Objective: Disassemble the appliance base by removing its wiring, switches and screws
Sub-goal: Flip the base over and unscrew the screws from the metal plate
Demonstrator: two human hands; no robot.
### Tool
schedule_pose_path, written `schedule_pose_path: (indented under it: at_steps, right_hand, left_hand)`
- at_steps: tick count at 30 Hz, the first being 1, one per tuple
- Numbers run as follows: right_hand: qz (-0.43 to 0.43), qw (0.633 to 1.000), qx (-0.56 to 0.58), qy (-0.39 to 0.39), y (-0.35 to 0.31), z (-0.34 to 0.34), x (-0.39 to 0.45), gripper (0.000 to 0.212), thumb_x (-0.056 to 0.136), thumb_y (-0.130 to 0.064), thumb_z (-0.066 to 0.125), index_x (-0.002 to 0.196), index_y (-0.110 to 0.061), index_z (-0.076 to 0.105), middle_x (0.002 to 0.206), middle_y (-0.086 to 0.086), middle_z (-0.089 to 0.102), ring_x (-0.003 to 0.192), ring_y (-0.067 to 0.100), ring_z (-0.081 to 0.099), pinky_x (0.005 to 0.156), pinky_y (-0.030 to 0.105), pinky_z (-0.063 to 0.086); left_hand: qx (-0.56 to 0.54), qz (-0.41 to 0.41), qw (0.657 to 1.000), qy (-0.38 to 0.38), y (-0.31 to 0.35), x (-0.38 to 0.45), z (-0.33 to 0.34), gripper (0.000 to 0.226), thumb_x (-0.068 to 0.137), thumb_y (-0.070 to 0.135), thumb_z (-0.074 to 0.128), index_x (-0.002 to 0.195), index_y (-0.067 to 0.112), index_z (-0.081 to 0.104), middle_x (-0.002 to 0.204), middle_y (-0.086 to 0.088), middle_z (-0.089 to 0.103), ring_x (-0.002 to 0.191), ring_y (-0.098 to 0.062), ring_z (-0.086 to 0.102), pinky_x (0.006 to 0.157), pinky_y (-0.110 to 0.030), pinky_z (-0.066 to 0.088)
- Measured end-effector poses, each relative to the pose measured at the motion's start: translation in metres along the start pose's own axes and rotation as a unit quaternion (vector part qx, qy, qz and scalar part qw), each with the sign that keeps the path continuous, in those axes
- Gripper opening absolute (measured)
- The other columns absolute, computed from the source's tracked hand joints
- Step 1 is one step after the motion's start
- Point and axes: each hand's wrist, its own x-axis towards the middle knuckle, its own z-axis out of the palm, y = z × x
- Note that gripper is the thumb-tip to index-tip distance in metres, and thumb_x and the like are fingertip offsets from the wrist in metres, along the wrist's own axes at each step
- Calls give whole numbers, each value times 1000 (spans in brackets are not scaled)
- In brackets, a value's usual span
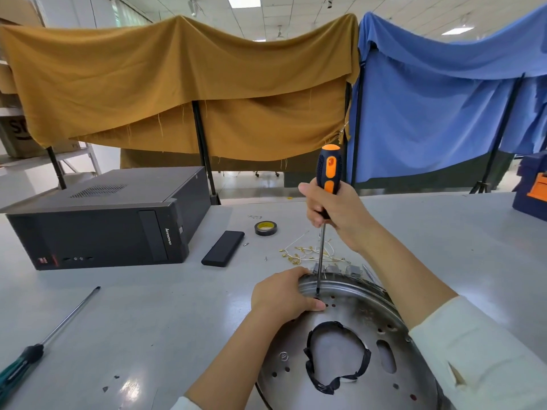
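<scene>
A round metal appliance base lies on the grey table at the bottom right, its large centre hole edged with black tape. My left hand grips the base's far-left rim. My right hand holds an orange-and-black screwdriver upright, its tip set down on the base just beside my left thumb. Loose white wires with brass terminals lie on the table behind the base, next to small grey switch parts.
A black computer tower lies on its side at the left. A black rectangular case and a roll of tape sit mid-table. A long green-handled screwdriver lies at the front left. Cloth-draped racks stand behind the table.
</scene>
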Motion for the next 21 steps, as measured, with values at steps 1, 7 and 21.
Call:
schedule_pose_path:
  at_steps: [1,7,21]
  right_hand:
    - [-24,996,-53,69,1,3,-2,24,87,-23,66,72,-19,48,55,-2,46,45,13,48,47,25,49]
    - [-58,981,-25,183,8,25,-7,25,87,-20,63,68,-24,47,55,-4,44,47,11,40,44,22,38]
    - [-85,964,-23,251,5,35,-11,25,86,-36,65,80,-21,46,63,-1,46,49,12,44,44,25,43]
  left_hand:
    - [1,-1,1000,1,0,0,0,67,63,65,70,122,44,47,110,14,62,102,-14,58,70,-25,34]
    - [8,-4,1000,-4,-1,-1,0,69,63,65,69,125,44,45,112,13,62,104,-14,58,73,-26,37]
    - [-1,-3,1000,-2,-3,1,2,70,62,66,70,125,45,45,115,14,61,104,-14,58,76,-26,40]
